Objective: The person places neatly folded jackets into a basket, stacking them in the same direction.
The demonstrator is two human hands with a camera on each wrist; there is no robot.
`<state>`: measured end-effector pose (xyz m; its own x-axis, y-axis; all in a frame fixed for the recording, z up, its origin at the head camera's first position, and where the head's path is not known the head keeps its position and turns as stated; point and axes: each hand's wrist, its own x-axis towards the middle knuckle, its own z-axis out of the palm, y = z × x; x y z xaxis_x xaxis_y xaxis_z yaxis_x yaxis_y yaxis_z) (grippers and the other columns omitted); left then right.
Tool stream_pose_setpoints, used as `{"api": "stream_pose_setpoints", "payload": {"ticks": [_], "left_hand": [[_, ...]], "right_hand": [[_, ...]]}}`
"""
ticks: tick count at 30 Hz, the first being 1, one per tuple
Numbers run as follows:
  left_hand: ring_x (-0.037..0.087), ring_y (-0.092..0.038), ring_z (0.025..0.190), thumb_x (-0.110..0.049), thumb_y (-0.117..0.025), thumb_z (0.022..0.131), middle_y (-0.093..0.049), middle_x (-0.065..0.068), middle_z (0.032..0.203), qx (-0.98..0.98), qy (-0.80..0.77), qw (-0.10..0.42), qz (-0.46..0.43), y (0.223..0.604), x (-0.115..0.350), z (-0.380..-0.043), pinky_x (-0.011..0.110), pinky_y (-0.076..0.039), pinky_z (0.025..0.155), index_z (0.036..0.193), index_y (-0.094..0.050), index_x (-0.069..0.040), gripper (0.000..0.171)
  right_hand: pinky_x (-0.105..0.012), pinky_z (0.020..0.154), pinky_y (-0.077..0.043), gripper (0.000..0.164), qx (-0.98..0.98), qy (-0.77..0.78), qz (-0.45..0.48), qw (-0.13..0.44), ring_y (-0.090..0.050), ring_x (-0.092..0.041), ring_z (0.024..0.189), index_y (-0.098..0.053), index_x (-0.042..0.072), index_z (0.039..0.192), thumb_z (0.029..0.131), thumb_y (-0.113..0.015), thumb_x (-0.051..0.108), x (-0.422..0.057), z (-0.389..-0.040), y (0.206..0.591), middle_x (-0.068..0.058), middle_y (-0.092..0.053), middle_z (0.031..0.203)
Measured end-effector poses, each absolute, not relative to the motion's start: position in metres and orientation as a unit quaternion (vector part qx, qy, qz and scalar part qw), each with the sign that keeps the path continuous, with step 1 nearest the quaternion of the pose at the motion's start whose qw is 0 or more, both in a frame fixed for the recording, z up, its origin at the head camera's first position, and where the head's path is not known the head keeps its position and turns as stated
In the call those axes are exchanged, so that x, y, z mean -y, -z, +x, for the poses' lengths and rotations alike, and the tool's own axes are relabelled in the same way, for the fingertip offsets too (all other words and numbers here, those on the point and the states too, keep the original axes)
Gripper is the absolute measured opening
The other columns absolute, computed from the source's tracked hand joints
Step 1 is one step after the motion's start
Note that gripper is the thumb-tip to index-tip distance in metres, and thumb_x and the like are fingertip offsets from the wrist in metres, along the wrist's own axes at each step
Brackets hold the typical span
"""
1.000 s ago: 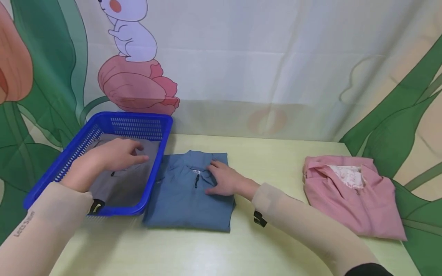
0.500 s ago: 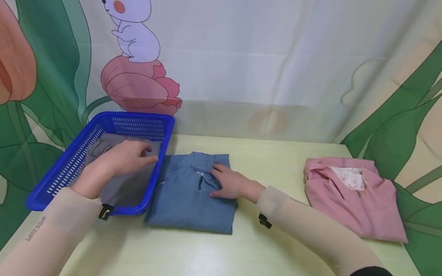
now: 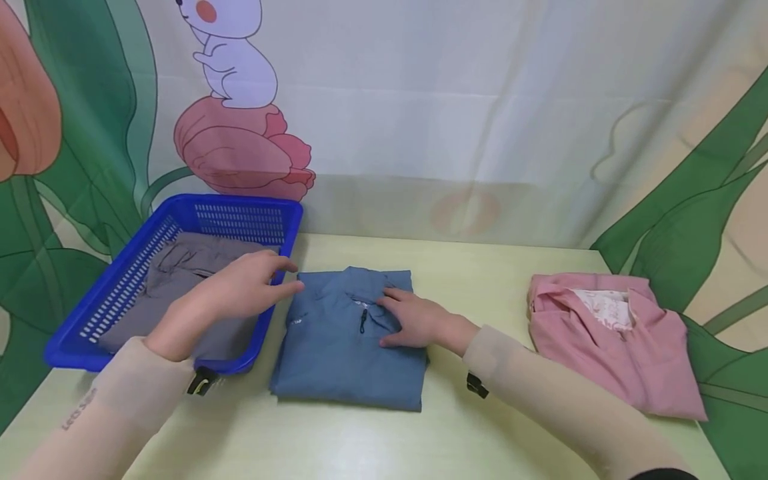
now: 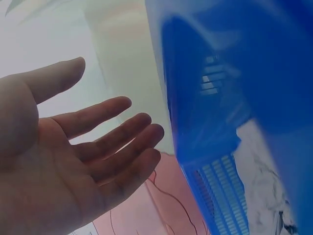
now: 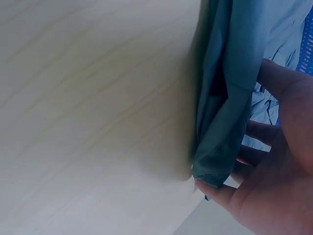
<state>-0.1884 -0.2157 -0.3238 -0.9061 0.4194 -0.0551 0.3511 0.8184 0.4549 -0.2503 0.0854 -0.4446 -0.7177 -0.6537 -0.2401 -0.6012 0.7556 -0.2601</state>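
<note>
A folded blue jacket (image 3: 348,367) with a short zip lies flat on the table. My right hand (image 3: 420,320) rests on its upper right part, fingers spread over the cloth; in the right wrist view the fingers (image 5: 259,129) reach over the jacket's folded edge (image 5: 230,122). My left hand (image 3: 246,287) hovers over the right rim of the blue basket (image 3: 264,333), its fingertips pointing towards the jacket. Seen from the left wrist, this hand (image 4: 93,152) has its palm bare and its fingers apart, beside the basket wall. A folded grey garment (image 3: 222,340) lies in the basket.
A folded pink jacket (image 3: 624,360) with a white patterned lining sits at the table's right end. Behind the table (image 3: 480,273) hangs a printed curtain (image 3: 420,100) with plants and a rabbit.
My left hand has moved right, from above the grey garment to the basket's right rim. The blue jacket has shifted slightly right, away from the basket, along with my right hand.
</note>
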Motion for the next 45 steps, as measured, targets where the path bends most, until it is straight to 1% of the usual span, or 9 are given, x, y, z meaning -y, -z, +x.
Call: {"api": "stream_pose_setpoints", "payload": {"ticks": [3, 7, 15, 21, 28, 35, 38, 42, 45], "left_hand": [[0.04, -0.06, 0.117, -0.031, -0.061, 0.104, -0.062, 0.024, 0.131, -0.946, -0.232, 0.088, 0.206, 0.324, 0.209, -0.186, 0.056, -0.05, 0.096, 0.134, -0.061, 0.008, 0.049], [0.039, -0.062, 0.117, -0.029, -0.061, 0.105, -0.065, 0.021, 0.13, -0.94, -0.248, 0.105, 0.21, 0.328, 0.202, -0.186, 0.055, -0.051, 0.097, 0.135, -0.06, 0.008, 0.048], [0.037, -0.064, 0.115, -0.024, -0.061, 0.104, -0.063, 0.023, 0.133, -0.935, -0.26, 0.111, 0.212, 0.339, 0.196, -0.183, 0.053, -0.053, 0.095, 0.135, -0.059, 0.009, 0.045], [0.041, -0.058, 0.124, -0.027, -0.062, 0.104, -0.058, 0.026, 0.138, -0.932, -0.255, 0.149, 0.208, 0.344, 0.187, -0.179, 0.054, -0.049, 0.101, 0.141, -0.052, 0.01, 0.053], [0.041, -0.053, 0.129, -0.029, -0.063, 0.104, -0.056, 0.027, 0.138, -0.93, -0.232, 0.194, 0.207, 0.351, 0.174, -0.178, 0.054, -0.045, 0.105, 0.146, -0.046, 0.012, 0.061], [0.044, -0.04, 0.141, -0.03, -0.062, 0.104, -0.046, 0.03, 0.15, -0.927, -0.228, 0.223, 0.199, 0.363, 0.164, -0.178, 0.055, -0.035, 0.114, 0.149, -0.041, 0.014, 0.066], [0.044, -0.043, 0.139, -0.031, -0.062, 0.104, -0.048, 0.03, 0.148, -0.923, -0.236, 0.225, 0.205, 0.37, 0.16, -0.178, 0.055, -0.037, 0.112, 0.147, -0.041, 0.015, 0.066], [0.042, -0.05, 0.133, -0.031, -0.062, 0.104, -0.055, 0.029, 0.141, -0.921, -0.241, 0.219, 0.216, 0.378, 0.155, -0.179, 0.054, -0.042, 0.109, 0.143, -0.046, 0.015, 0.063], [0.041, -0.051, 0.132, -0.032, -0.062, 0.104, -0.056, 0.028, 0.14, -0.921, -0.248, 0.216, 0.21, 0.385, 0.152, -0.18, 0.054, -0.042, 0.108, 0.143, -0.047, 0.015, 0.063]], "right_hand": [[-0.045, 0.116, -0.035, 0.081, -0.923, 0.084, -0.341, 0.156, -0.028, -0.032, 0.151, -0.042, 0.008, 0.156, 0.093, -0.074, 0.048, -0.09, -0.248, 0.443, -0.016, -0.027, 0.166], [-0.045, 0.116, -0.036, 0.081, -0.924, 0.086, -0.341, 0.154, -0.029, -0.033, 0.15, -0.042, 0.007, 0.156, 0.093, -0.074, 0.048, -0.096, -0.245, 0.442, -0.016, -0.027, 0.165], [-0.047, 0.115, -0.037, 0.082, -0.926, 0.085, -0.333, 0.156, -0.029, -0.034, 0.15, -0.041, 0.008, 0.157, 0.093, -0.075, 0.048, -0.109, -0.243, 0.444, -0.015, -0.027, 0.166], [-0.047, 0.114, -0.038, 0.082, -0.929, 0.084, -0.323, 0.158, -0.029, -0.034, 0.15, -0.042, 0.009, 0.156, 0.092, -0.075, 0.048, -0.12, -0.243, 0.445, -0.014, -0.026, 0.166], [-0.049, 0.113, -0.038, 0.081, -0.928, 0.097, -0.318, 0.166, -0.029, -0.037, 0.15, -0.042, 0.007, 0.156, 0.092, -0.076, 0.046, -0.13, -0.24, 0.441, -0.016, -0.026, 0.166], [-0.05, 0.114, -0.037, 0.082, -0.928, 0.111, -0.314, 0.168, -0.029, -0.038, 0.149, -0.043, 0.005, 0.155, 0.092, -0.077, 0.045, -0.142, -0.238, 0.438, -0.019, -0.026, 0.165], [-0.05, 0.114, -0.036, 0.082, -0.928, 0.114, -0.312, 0.17, -0.029, -0.039, 0.149, -0.043, 0.005, 0.155, 0.092, -0.077, 0.044, -0.147, -0.239, 0.437, -0.02, -0.026, 0.165], [-0.051, 0.115, -0.035, 0.081, -0.927, 0.122, -0.31, 0.172, -0.028, -0.039, 0.149, -0.042, 0.004, 0.155, 0.092, -0.078, 0.041, -0.153, -0.238, 0.436, -0.021, -0.026, 0.165], [-0.051, 0.116, -0.034, 0.08, -0.926, 0.135, -0.313, 0.164, -0.029, -0.041, 0.149, -0.043, 0.003, 0.154, 0.092, -0.079, 0.039, -0.157, -0.237, 0.438, -0.023, -0.027, 0.164]]}}
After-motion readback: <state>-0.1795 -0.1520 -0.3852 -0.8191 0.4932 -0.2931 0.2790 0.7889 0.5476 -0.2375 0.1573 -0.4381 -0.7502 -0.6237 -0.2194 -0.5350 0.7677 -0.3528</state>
